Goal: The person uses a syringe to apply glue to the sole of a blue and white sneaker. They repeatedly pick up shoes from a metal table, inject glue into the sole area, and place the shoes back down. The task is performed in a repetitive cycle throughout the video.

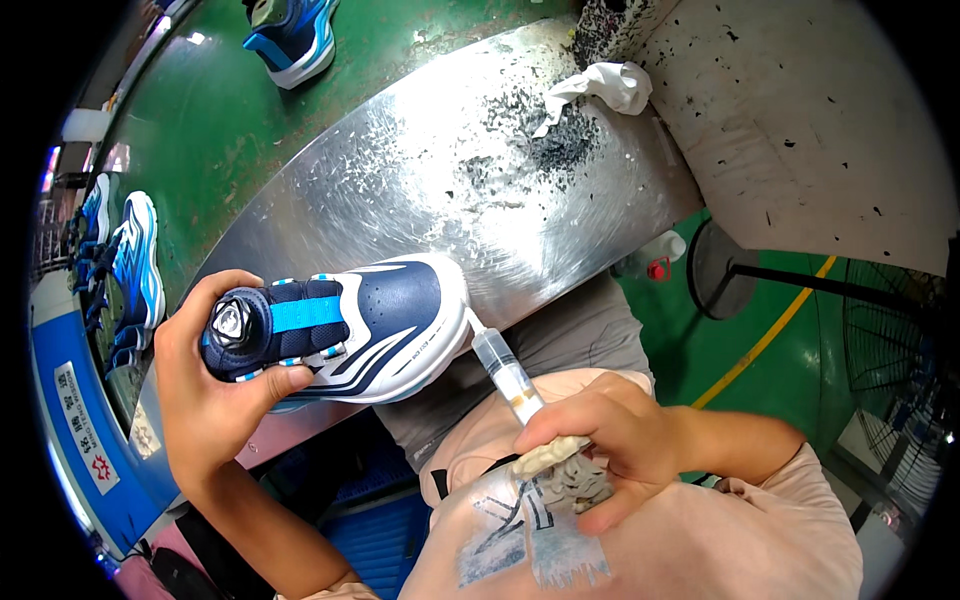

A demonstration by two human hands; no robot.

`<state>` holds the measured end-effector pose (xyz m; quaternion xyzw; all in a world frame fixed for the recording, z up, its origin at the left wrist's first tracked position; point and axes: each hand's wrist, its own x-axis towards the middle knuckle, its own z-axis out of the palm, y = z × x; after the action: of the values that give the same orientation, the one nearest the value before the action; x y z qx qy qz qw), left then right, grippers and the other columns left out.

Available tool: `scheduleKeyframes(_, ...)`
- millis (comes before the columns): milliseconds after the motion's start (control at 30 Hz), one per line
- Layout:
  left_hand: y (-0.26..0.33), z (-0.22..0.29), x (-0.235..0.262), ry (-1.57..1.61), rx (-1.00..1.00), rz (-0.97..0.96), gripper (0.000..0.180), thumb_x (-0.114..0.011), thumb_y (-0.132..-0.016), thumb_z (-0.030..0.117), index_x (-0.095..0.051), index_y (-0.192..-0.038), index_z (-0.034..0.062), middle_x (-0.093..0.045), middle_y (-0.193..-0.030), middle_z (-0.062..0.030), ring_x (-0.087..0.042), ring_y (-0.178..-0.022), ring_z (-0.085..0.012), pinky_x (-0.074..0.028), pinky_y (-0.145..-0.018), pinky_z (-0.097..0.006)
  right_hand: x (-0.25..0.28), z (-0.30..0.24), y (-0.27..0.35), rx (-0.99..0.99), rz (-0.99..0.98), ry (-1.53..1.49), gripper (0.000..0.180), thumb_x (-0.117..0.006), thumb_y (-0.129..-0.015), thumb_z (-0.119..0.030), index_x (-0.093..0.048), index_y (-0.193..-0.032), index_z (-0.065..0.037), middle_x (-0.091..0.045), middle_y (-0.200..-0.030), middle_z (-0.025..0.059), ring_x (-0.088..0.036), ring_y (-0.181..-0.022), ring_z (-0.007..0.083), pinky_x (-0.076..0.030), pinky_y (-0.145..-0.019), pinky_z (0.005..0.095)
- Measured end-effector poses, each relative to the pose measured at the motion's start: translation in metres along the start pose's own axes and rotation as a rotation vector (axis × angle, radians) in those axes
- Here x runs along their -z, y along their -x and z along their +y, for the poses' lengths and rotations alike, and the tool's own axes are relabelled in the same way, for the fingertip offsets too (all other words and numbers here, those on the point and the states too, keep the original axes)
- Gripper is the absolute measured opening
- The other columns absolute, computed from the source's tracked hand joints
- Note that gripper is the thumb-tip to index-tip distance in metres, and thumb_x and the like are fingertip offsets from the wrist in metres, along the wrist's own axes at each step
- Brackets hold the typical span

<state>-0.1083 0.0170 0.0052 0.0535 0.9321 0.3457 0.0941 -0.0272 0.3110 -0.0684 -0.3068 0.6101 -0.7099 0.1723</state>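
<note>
My left hand [205, 395] grips a navy and white sports shoe [398, 308] around its heel and collar, thumb on the near side. The shoe has a bright blue strap and a round dial at the tongue; its toe points right. In my right hand [625, 430] is a clear syringe [512, 378], whose white nozzle meets the edge of the sole at the toe, apparently touching. A crumpled, pale grey-beige wad [570, 475] sits at the syringe's rear end, under my right fingers. How the plunger lies is hidden there.
Below the shoe is a scuffed metal worktop [350, 190] with dark scraps. A crumpled white tissue [615, 88] lies near a pale board [800, 120]. More blue shoes [135, 260] stand at the left; another shoe [295, 40] is at the far side. A black fan [880, 320] stands right.
</note>
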Motion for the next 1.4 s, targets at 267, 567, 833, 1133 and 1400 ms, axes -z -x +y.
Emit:
scheduleKeyframes(267, 0.003, -0.005, 0.005, -0.019, -0.058, 0.018, 0.052, -0.083, -0.046, 0.011, -0.059, -0.091, 0.0008, -0.061, -0.078, -0.0081, -0.061, -0.074, -0.0176, -0.048, -0.073, -0.028, 0.019, -0.009, -0.001, 0.008, 0.079, 0.147, 0.073, -0.073, -0.075, -0.047, -0.043, -0.123, -0.002, -0.060, -0.098, 0.0094, -0.059, -0.072, 0.0164, -0.048, -0.063, 0.0272)
scheduleKeyframes(567, 0.062, 0.000, -0.059, -0.276, -0.697, 0.320, 0.013, -0.062, -0.076, 0.010, -0.062, -0.088, 0.0128, -0.067, -0.090, -0.0053, -0.065, -0.091, -0.0209, -0.045, -0.082, -0.035, 0.040, 0.011, -0.106, -0.153, 0.305, 0.061, 0.067, -0.070, -0.081, -0.010, -0.030, -0.134, -0.002, -0.049, -0.108, 0.0047, -0.050, -0.092, 0.0106, -0.044, -0.081, 0.0260)
scheduleKeyframes(833, 0.073, -0.013, -0.073, -0.248, -0.700, 0.426, 0.014, -0.063, -0.076, 0.014, -0.059, -0.087, 0.0205, -0.065, -0.091, -0.0002, -0.064, -0.090, -0.0154, -0.044, -0.083, -0.027, -0.025, 0.049, -0.182, -0.384, -0.054, -0.013, 0.058, -0.062, -0.085, 0.003, -0.030, -0.132, -0.006, -0.054, -0.104, 0.0071, -0.055, -0.098, 0.0142, -0.046, -0.087, 0.0299)
scheduleKeyframes(1133, 0.071, -0.026, -0.075, -0.246, -0.789, 0.476, 0.011, -0.063, -0.079, 0.015, -0.057, -0.087, 0.0190, -0.065, -0.089, 0.0017, -0.063, -0.088, -0.0124, -0.042, -0.086, -0.024, -0.037, 0.054, -0.181, -0.284, -0.066, 0.210, 0.055, -0.067, -0.084, -0.007, -0.034, -0.127, -0.006, -0.057, -0.101, 0.0089, -0.060, -0.088, 0.0152, -0.051, -0.076, 0.0289)
scheduleKeyframes(1400, 0.076, -0.032, -0.079, -0.273, -0.845, 0.537, 0.008, -0.060, -0.080, 0.015, -0.056, -0.086, 0.0185, -0.065, -0.088, 0.0028, -0.063, -0.089, -0.0111, -0.042, -0.089, -0.024, -0.040, 0.039, -0.191, -0.296, -0.180, 0.346, 0.051, -0.067, -0.084, -0.009, -0.038, -0.125, -0.007, -0.060, -0.101, 0.0097, -0.061, -0.088, 0.0189, -0.052, -0.075, 0.0314)
